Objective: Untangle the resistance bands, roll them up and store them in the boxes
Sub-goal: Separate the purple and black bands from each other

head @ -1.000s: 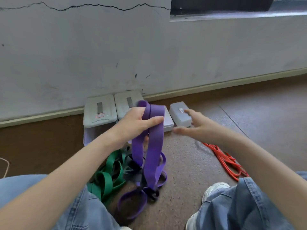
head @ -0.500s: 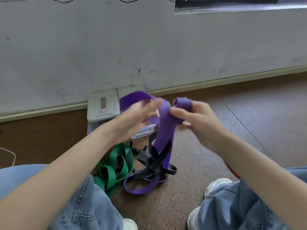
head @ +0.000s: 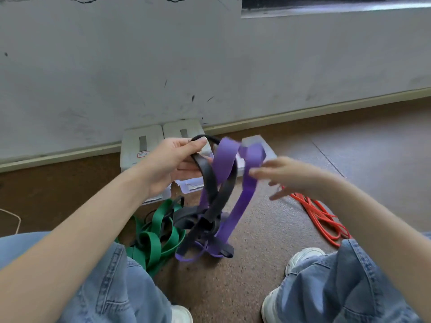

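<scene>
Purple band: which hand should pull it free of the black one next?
Right. The right hand is open beside the raised purple band, holding nothing I can make out. The left hand grips the black band, so it can anchor the tangle.

Left hand [head: 172,163] grips black band [head: 211,183] tangled with purple band [head: 247,183]; right hand [head: 286,174] blurred, fingers spread beside purple band; green bands [head: 161,231] on floor, near left.

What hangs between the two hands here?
In the head view, looped purple band tangled with the black band hangs between left hand and right hand.
</scene>
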